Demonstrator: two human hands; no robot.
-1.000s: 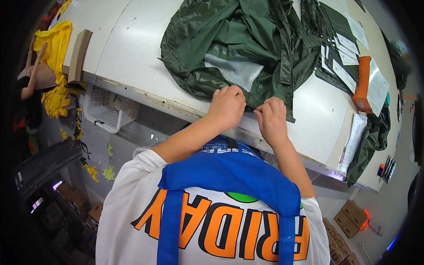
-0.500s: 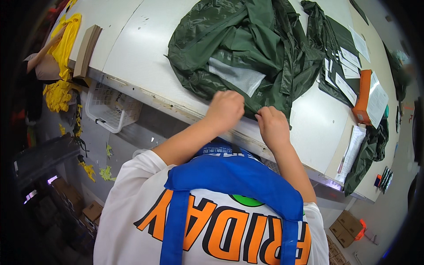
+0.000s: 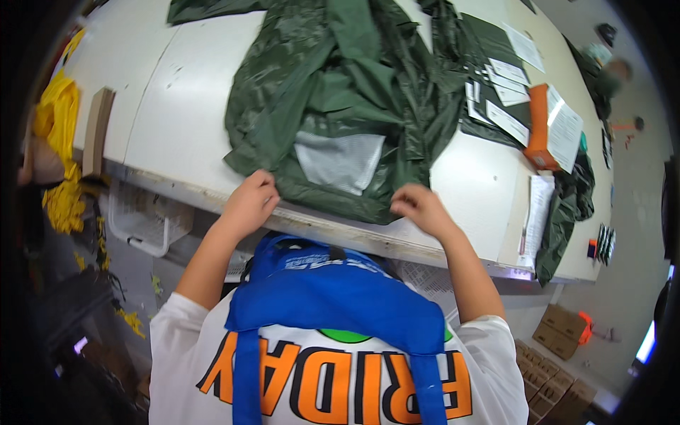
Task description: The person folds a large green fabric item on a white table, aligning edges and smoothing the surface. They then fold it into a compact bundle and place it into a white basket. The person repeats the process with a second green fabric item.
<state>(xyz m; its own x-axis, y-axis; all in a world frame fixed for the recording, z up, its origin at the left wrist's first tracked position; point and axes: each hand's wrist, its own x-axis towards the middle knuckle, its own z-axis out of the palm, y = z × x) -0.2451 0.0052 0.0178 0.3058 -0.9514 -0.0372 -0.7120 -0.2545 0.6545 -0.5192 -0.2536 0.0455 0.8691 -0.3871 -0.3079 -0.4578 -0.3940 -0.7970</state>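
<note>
A dark green raincoat-like jacket (image 3: 333, 106) lies spread on the white table, its hem along the near edge. A pale mesh panel (image 3: 342, 161) shows on it above the hem. My left hand (image 3: 251, 203) is closed on the hem at its left corner, the fingers curled over the cloth. At the hem's right end my right hand (image 3: 423, 208) is closed too, thumb and fingers pinching the edge. The far end of the garment runs out of the picture at the top.
To the right lie more green garments with white cards (image 3: 507, 122), an orange box (image 3: 539, 127) and papers (image 3: 536, 219). At left stand a brown cardboard strip (image 3: 97, 132) and yellow cloth (image 3: 58, 106); a white basket (image 3: 152, 219) sits under the table edge, boxes (image 3: 557, 331) on the floor.
My hands have moved apart, the left one to the left corner of the hem. The bunched jacket now lies straighter, with its hem stretched out and more of the mesh panel showing.
</note>
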